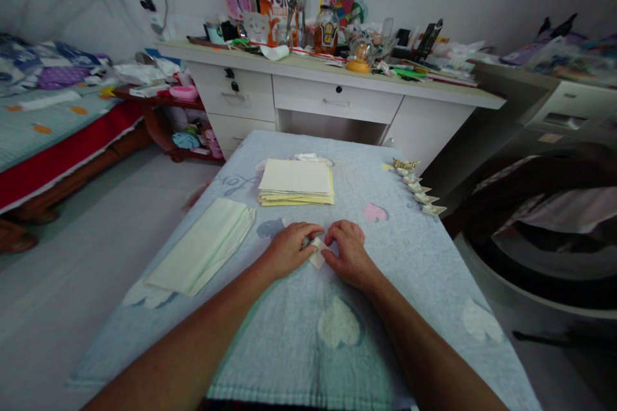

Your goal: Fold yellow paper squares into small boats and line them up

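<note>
Left hand (295, 246), half-closed, pinches the small paper (317, 255); right hand (348, 252), part-open, touches its edge. Likely light, easily creased; grip edges.

This is a home: a bed (72, 151) stands well to the left of the hands (293, 249), a washing machine (501, 141) to their right; beyond them are drawers (337, 103) and a pink clock (238, 4); beneath, a heart-patterned cloth (270, 347).
</note>
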Action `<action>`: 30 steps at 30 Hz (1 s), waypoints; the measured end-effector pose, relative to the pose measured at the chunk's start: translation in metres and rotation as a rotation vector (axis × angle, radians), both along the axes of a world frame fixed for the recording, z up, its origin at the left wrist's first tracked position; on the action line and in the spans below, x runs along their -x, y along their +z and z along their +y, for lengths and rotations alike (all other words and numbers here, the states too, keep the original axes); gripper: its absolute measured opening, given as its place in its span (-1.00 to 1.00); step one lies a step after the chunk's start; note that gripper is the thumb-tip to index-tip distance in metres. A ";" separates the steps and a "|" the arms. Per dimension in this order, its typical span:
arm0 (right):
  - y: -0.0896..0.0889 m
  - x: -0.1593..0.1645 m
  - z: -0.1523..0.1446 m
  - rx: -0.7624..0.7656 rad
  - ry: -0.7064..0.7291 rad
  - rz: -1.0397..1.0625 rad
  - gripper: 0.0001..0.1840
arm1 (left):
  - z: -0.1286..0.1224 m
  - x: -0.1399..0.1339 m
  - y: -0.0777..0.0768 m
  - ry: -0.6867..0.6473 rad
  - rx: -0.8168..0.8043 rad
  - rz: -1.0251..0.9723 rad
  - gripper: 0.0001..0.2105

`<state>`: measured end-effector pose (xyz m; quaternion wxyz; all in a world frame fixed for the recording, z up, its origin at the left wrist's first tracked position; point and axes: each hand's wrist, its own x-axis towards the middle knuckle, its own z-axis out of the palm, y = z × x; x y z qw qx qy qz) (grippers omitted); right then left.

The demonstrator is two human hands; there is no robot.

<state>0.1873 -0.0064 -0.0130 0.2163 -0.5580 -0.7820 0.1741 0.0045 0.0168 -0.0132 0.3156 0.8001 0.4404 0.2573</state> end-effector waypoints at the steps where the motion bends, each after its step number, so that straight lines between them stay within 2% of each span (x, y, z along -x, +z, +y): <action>1: 0.000 0.000 0.000 -0.005 0.011 0.013 -0.86 | 0.000 0.000 0.000 0.007 0.024 -0.015 -0.61; 5: 0.002 0.002 -0.002 -0.043 0.060 0.107 -0.86 | -0.001 0.003 -0.003 0.034 0.152 -0.144 -0.64; 10: 0.003 0.002 -0.003 -0.058 0.040 0.289 -0.77 | 0.000 0.006 -0.006 0.074 0.356 -0.412 -0.82; 15: 0.000 0.000 0.001 0.058 0.046 0.513 -0.84 | -0.003 0.003 -0.004 0.054 0.536 -0.606 -0.77; 20: 0.003 0.002 -0.001 0.186 0.075 0.639 -0.81 | -0.006 0.000 -0.005 0.053 0.546 -0.633 -0.76; 24: 0.005 0.003 -0.003 0.196 0.079 0.653 -0.76 | -0.007 -0.001 -0.004 0.039 0.524 -0.613 -0.76; 30: 0.005 0.004 -0.003 0.178 0.063 0.609 -0.81 | -0.009 -0.002 0.000 0.123 0.381 -0.446 -0.78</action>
